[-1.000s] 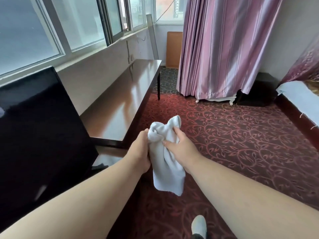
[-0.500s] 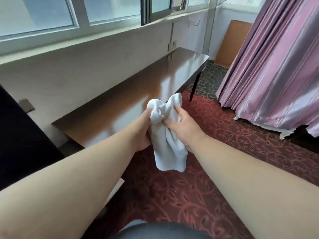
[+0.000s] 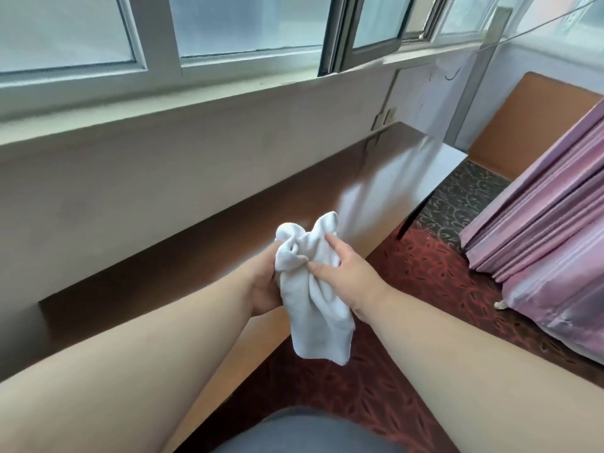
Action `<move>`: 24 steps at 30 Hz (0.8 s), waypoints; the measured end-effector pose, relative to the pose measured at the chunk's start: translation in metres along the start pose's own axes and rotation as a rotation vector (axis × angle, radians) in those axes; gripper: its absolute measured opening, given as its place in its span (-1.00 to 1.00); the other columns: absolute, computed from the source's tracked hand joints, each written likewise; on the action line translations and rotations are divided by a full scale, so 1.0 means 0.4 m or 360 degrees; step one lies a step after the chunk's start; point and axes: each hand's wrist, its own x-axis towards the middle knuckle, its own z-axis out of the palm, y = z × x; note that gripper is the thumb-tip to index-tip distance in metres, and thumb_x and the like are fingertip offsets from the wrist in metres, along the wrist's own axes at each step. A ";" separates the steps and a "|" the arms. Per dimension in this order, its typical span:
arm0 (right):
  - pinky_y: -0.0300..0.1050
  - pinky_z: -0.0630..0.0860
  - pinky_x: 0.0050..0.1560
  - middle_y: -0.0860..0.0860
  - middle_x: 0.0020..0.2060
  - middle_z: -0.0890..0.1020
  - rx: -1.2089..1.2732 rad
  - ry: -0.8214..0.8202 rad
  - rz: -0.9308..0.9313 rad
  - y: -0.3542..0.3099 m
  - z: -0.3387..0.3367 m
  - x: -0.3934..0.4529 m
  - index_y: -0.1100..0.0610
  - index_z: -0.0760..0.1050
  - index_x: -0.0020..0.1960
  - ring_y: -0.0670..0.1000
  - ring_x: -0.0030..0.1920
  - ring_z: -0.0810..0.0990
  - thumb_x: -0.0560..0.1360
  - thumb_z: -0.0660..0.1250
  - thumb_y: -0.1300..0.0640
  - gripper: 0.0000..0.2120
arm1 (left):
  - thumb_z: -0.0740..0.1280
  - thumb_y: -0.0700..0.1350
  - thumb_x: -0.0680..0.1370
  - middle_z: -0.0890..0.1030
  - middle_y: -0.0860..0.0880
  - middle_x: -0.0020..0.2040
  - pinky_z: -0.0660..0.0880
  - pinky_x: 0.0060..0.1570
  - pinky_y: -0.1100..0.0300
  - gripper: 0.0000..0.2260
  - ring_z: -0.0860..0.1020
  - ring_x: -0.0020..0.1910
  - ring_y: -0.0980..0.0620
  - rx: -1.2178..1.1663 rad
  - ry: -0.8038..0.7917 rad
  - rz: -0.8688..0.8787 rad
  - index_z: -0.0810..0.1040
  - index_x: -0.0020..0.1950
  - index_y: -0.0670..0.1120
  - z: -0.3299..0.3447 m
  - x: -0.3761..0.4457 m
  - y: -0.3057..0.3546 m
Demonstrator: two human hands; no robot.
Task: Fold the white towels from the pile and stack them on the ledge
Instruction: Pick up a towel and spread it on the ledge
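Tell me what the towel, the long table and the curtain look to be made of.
Towel: soft white cloth, probably cotton terry; it bunches and droops limply.
Long table: dark brown top, likely varnished wood or laminate; its gloss mirrors the window light.
Curtain: pink striped fabric with a satin-like sheen, hanging in pleats.

A furnished room, most likely a hotel or guest room.

A long glossy dark-brown wooden table (image 3: 202, 230) runs along a plain pale wall under a row of sliding windows with grey-white metal frames (image 3: 157, 44). The floor is covered by a dark red carpet with a leafy scroll pattern (image 3: 434, 289), and heavy pink striped satin curtains (image 3: 552, 230) hang to the floor on the right. A flat orange-brown board (image 3: 529, 122) leans in the far corner.
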 end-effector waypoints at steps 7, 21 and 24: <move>0.06 0.45 0.37 -0.03 0.43 0.44 0.0095 -0.0239 0.0081 -0.003 0.000 0.330 -0.17 0.29 0.51 0.03 0.33 0.49 0.50 0.40 -0.10 -0.38 | 0.34 -0.05 0.55 0.65 -0.27 0.12 0.54 0.19 -0.08 -0.65 0.65 0.09 -0.17 -0.0090 0.0833 -0.0059 0.57 0.22 -0.27 -0.142 0.153 0.062; -0.41 0.38 -0.12 -0.06 0.44 0.44 -0.0443 -0.0794 -0.0141 0.000 -0.063 0.794 -0.06 0.34 0.51 -0.16 -0.03 0.52 0.59 0.25 0.15 -0.51 | 0.44 0.21 0.41 0.49 0.04 -0.13 0.43 -0.33 0.18 -0.63 0.49 -0.21 0.02 0.0192 0.2329 -0.0423 0.34 -0.01 0.07 -0.202 0.382 0.081; -0.42 0.39 -0.49 -0.05 0.31 0.52 -0.0565 -0.0854 -0.0186 0.020 -0.065 0.844 -0.08 0.31 0.53 -0.16 -0.37 0.54 0.61 0.22 0.14 -0.50 | 0.39 0.18 0.48 0.45 0.07 -0.11 0.42 -0.17 0.12 -0.49 0.45 -0.22 0.06 0.0272 0.2468 -0.0481 0.35 0.33 0.03 -0.215 0.417 0.059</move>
